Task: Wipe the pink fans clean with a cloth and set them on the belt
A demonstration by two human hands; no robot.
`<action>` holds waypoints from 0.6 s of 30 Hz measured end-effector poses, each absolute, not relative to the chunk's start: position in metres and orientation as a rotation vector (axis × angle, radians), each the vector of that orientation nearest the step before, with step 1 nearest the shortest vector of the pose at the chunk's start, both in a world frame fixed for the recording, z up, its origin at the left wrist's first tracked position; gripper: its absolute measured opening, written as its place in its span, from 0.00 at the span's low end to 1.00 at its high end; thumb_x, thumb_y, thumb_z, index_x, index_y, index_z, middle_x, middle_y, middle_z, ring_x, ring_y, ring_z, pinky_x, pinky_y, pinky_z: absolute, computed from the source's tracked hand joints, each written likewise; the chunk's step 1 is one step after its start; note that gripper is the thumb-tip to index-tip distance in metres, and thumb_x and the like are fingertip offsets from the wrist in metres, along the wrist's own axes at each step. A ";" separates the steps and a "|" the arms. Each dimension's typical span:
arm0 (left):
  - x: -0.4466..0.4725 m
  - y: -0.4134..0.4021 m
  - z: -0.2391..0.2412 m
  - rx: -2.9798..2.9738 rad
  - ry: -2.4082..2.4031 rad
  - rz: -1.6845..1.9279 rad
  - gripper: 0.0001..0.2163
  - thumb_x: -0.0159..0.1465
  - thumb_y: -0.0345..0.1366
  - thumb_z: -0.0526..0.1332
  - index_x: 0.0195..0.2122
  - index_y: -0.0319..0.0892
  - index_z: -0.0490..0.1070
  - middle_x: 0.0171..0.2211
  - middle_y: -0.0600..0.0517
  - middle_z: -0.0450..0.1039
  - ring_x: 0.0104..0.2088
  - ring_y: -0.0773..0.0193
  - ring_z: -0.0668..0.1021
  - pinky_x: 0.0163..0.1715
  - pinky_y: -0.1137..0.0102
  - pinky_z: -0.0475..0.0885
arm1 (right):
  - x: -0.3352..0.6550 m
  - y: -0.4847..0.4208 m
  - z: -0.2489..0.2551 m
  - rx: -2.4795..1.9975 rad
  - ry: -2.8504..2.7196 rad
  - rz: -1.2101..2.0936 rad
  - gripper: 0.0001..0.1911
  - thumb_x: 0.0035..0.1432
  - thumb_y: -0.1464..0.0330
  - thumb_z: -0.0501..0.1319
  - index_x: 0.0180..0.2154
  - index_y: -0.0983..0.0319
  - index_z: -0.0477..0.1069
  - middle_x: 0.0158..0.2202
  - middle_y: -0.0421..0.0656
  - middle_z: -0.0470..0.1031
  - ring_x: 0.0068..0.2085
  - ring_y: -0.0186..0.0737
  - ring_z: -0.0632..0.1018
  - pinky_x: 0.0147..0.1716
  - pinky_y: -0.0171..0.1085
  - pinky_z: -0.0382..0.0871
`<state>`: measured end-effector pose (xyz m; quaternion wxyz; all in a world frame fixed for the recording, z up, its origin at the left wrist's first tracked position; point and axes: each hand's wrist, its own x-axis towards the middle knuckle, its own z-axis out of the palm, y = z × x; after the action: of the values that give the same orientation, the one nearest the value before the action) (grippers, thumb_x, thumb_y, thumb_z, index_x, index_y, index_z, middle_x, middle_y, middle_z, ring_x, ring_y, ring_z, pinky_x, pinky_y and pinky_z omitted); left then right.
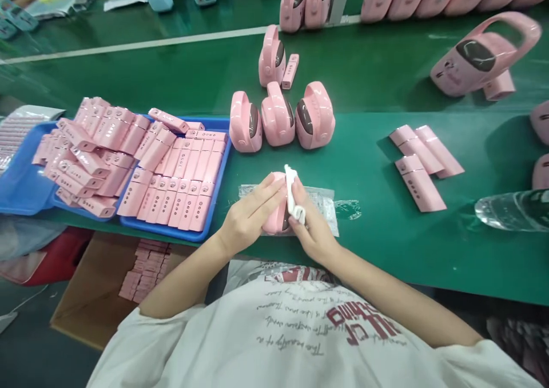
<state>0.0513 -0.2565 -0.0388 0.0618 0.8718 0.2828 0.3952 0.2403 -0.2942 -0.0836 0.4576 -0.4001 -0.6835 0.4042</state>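
Note:
My left hand (249, 214) is wrapped round a pink handled device (274, 216) standing on a clear plastic bag (326, 205) at the near edge of the green table (369, 205). My right hand (311, 225) presses a white cloth (293, 194) against the device's right side, fingers closed on it. Just beyond stand three more pink devices (278, 116) in a row, with a fourth one (271, 56) behind them next to a small pink block (290, 71).
Two blue trays (214, 199) on the left hold several pink rectangular blocks (171, 176). More pink blocks (422, 162) lie to the right. A clear water bottle (512, 210) lies at the right edge. Another large pink device (484, 54) sits far right; several more line the back.

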 end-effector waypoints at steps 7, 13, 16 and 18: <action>0.053 -0.252 -0.053 2.480 0.682 1.308 0.22 0.71 0.31 0.54 0.66 0.45 0.60 0.66 0.45 0.62 0.67 0.56 0.64 0.63 0.57 0.68 | 0.243 -0.292 -0.092 -0.932 -1.924 0.844 0.35 0.71 0.66 0.46 0.71 0.51 0.29 0.73 0.40 0.35 0.72 0.46 0.44 0.69 0.52 0.50; 0.054 -0.250 -0.057 2.404 0.671 1.338 0.24 0.70 0.30 0.54 0.68 0.42 0.57 0.68 0.45 0.57 0.67 0.56 0.63 0.65 0.59 0.66 | 0.247 -0.300 -0.090 -0.770 -1.968 0.816 0.34 0.69 0.65 0.51 0.71 0.51 0.39 0.73 0.40 0.41 0.72 0.48 0.45 0.69 0.54 0.51; 0.051 -0.254 -0.062 2.316 0.767 1.301 0.25 0.70 0.28 0.52 0.69 0.42 0.54 0.68 0.46 0.56 0.67 0.57 0.63 0.66 0.61 0.65 | 0.263 -0.310 -0.093 -0.982 -1.636 1.056 0.26 0.69 0.60 0.53 0.66 0.54 0.59 0.64 0.44 0.66 0.66 0.48 0.65 0.64 0.49 0.64; 0.049 -0.264 -0.070 2.122 0.931 1.324 0.23 0.72 0.29 0.49 0.68 0.43 0.57 0.67 0.45 0.60 0.66 0.57 0.66 0.63 0.62 0.69 | 0.274 -0.302 -0.091 -1.211 -1.104 1.202 0.23 0.68 0.55 0.52 0.59 0.57 0.69 0.54 0.45 0.77 0.58 0.48 0.76 0.58 0.48 0.72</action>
<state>0.0486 -0.2642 -0.0703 0.2342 0.7732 0.3390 0.4822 0.2740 -0.3018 -0.0914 0.5265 -0.5067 -0.4616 0.5029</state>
